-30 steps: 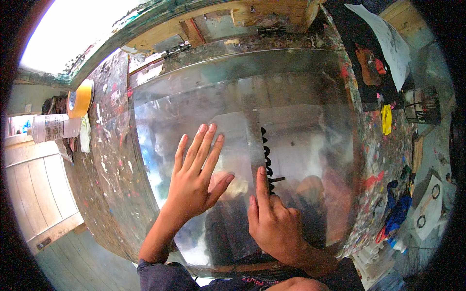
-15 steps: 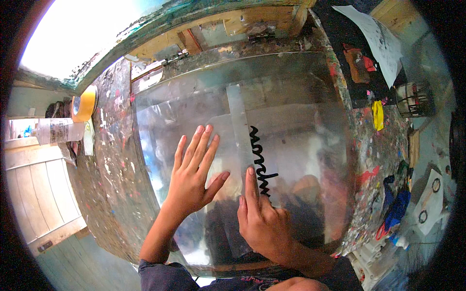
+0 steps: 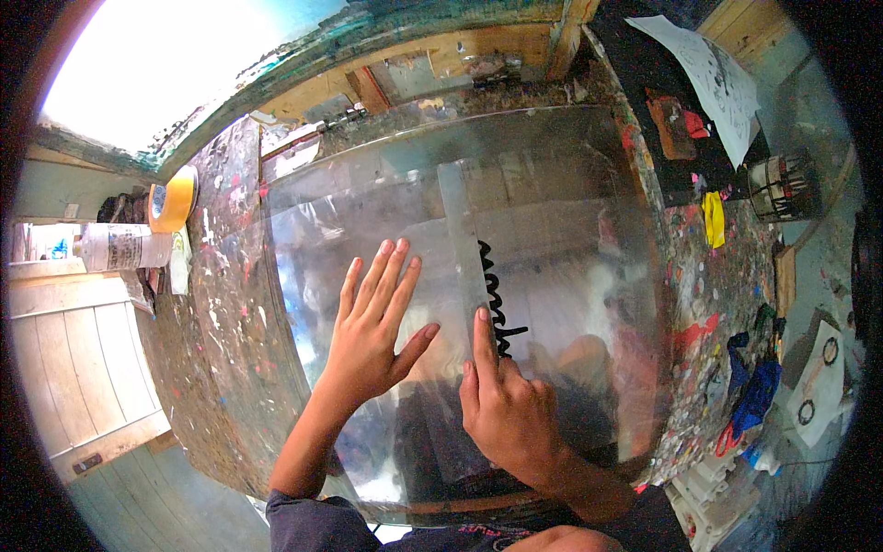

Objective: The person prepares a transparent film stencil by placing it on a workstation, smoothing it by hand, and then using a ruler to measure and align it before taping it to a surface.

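A glossy transparent sheet (image 3: 561, 175) covers the middle of the worktable. Down it runs a narrow translucent strip (image 3: 455, 207), with black cursive lettering (image 3: 492, 299) along its right side. My left hand (image 3: 375, 331) lies open on the sheet, left of the strip, fingers spread and holding nothing. With its index finger stretched out, my right hand (image 3: 510, 405) touches the strip's edge beside the lettering. The other fingers of that hand are curled with nothing visible in them, and it hides the strip's near part.
Paint stains cover the worktable (image 3: 216, 340). At left are a yellow tape roll (image 3: 175, 200) and a clear plastic cup (image 3: 120, 247). On the right lie a yellow scrap (image 3: 713, 219), a blue cloth (image 3: 759, 396) and a printed paper sheet (image 3: 704, 83), near a dark-filled container (image 3: 782, 187).
My right index fingertip has slid a little farther away along the strip. My left hand stays spread in about the same place. The whole view has shifted slightly.
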